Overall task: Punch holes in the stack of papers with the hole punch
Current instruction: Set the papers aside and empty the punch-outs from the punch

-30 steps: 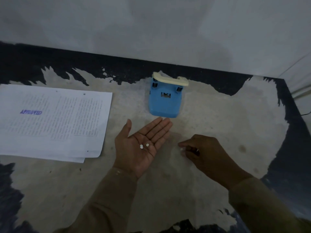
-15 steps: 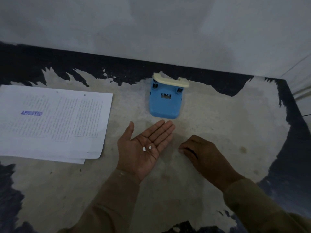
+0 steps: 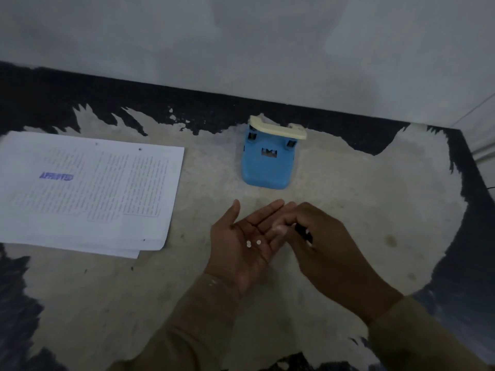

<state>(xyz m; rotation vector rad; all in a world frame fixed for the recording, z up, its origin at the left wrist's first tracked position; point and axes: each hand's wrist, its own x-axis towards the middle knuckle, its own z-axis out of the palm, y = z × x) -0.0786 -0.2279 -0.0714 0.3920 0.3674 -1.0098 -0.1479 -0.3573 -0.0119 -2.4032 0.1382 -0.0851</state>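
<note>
The blue hole punch (image 3: pixel 267 162) with a cream lever lies on the worn table, a little beyond my hands. A stack of printed papers (image 3: pixel 88 188), stamped "APPROVED" and showing punched holes along its far edge, lies at the left. My left hand (image 3: pixel 246 245) is palm up and flat, with two small white paper dots (image 3: pixel 253 243) resting on the palm. My right hand (image 3: pixel 326 247) is beside it, thumb and fingers pinched together over the left hand's fingertips; whether anything is in the pinch is hidden.
The table (image 3: pixel 361 199) has a pale worn middle and dark peeling edges. A grey wall (image 3: pixel 241 49) stands right behind the hole punch. The table's right edge runs close to my right arm.
My right hand has lifted off the table and moved left to the fingertips of my left hand. The left hand has stayed palm up with the two dots.
</note>
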